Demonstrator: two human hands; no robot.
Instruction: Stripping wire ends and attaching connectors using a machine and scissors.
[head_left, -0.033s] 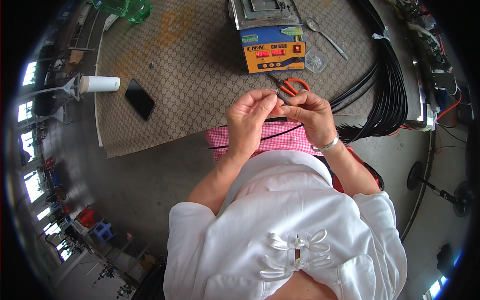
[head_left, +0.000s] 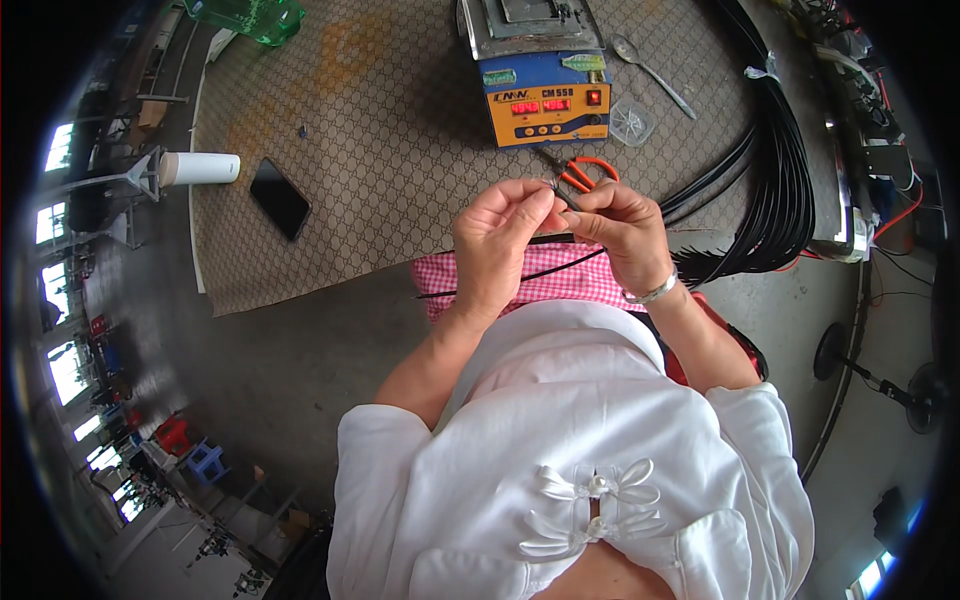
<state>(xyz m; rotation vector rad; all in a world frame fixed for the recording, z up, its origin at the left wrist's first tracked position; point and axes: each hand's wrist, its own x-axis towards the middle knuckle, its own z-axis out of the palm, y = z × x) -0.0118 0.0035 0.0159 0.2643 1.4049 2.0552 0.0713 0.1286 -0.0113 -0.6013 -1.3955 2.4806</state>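
My left hand point(head_left: 502, 232) and my right hand point(head_left: 628, 238) meet just over the front edge of the table, thumbs and fingers pinched together. Between the fingertips is the end of a thin black cable point(head_left: 567, 199), with fine strands showing at its tip by the left fingers. A length of black cable point(head_left: 560, 266) passes below both hands, over a pink checked cloth point(head_left: 590, 285) on my lap. Just beyond the fingertips lie orange-handled scissors point(head_left: 598, 165), their blades pointing away toward the heated pot unit.
An orange-and-blue solder pot unit point(head_left: 550, 110) with a lit red display stands ahead. Beside it are a clear dish point(head_left: 632, 122) and a spoon point(head_left: 655, 76). A bundle of black cables point(head_left: 785, 190) hangs over the right edge. Leftward lie a phone point(head_left: 280, 199) and white cup point(head_left: 200, 168).
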